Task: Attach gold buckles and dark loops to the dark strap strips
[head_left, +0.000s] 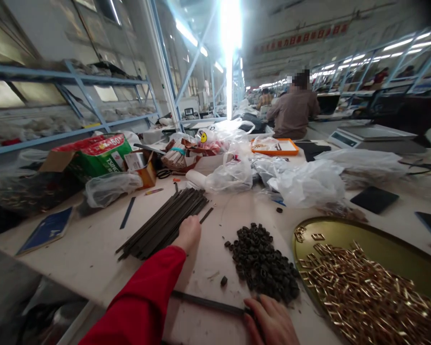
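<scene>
Strip-picking, apparently: right hand (271, 320) grasping a strip (209, 302), loops (262, 258) at its twelve o'clock; left hand (189, 233) at the pile (160, 224), ten o'clock, grip unclear, next move likely needing single-strip separation.

Strips (161, 223): matt surf., leather-like or cloth, can't tell which. Small loops (262, 263): similar matt matl., bit rough. Buckles (366, 287): metal, v. glossy. Big tray (366, 239): smooth, satin sheen, metal or plastic unclear. Worktop (89, 261): smooth, mostly matt. Bags (305, 179): thin plastic, crinkled, shiny. Orange tray (293, 152): smooth plastic, prob. Sleeve (140, 297): cloth, matt.
</scene>
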The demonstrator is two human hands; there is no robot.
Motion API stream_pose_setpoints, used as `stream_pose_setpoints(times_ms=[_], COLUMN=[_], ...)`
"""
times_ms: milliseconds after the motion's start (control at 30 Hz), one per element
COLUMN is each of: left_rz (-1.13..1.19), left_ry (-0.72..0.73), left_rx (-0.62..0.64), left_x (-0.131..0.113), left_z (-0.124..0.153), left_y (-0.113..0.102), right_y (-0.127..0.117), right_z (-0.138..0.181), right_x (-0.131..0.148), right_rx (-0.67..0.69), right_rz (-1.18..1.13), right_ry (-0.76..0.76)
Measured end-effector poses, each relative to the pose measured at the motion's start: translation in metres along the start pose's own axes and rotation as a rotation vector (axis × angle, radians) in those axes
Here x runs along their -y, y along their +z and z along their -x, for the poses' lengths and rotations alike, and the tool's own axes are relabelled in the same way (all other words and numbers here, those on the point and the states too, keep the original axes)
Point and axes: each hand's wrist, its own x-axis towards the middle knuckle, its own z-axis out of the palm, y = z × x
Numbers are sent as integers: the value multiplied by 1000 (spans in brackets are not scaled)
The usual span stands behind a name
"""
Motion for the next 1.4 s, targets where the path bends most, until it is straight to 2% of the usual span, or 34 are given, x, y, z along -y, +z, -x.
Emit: stream_pose_setpoints(times_ms=[33,133,267,333,400,467,500,567,667,700,767,867,967,1067,1133,1233,1400], left_rz=[12,70,195,272,347,412,453,622,1145,1271,1384,1337,1109,952,909,924,1198], left_ry=[10,67,184,262,323,348,348,288,7,-72,-152,-166,-25,163,206,137,-26], left_rx=[21,52,-3,-7,29,110,170,326,606,660,713,713,557,460,512,680,909], left_x=[0,0,-11,-17,-21,-20,-17,-12,-4,-3,-1,-1,-4,-7,-10,-15,-26], left_z=[0,8,34,55,77,100,110,130,154,160,170,180,186,191,194,198,197], left_y=[1,-1,-21,-36,-47,-54,-56,-55,-51,-50,-46,-40,-34,-30,-29,-29,-32], right_y=[-7,-24,-34,-34,-30,-22,-18,-9,-6,-8,-16,-34,-50,-58,-58,-56,-59], right_z=[-2,-7,-28,-49,-72,-90,-95,-100,-96,-93,-86,-75,-64,-56,-54,-52,-49], right_x=[3,10,21,29,38,46,48,50,46,43,39,37,41,45,46,45,42], right_rx=[46,56,47,148,305,424,442,441,387,364,319,251,222,239,252,310,360], right_rz=[-29,-63,-152,-161,-108,-71,-65,-80,-154,-188,-263,-702,-1194,-1250,-1238,-1245,-1260], right_ry=[-4,86,78,50,34,27,34,62,132,161,226,477,760,838,858,872,861])
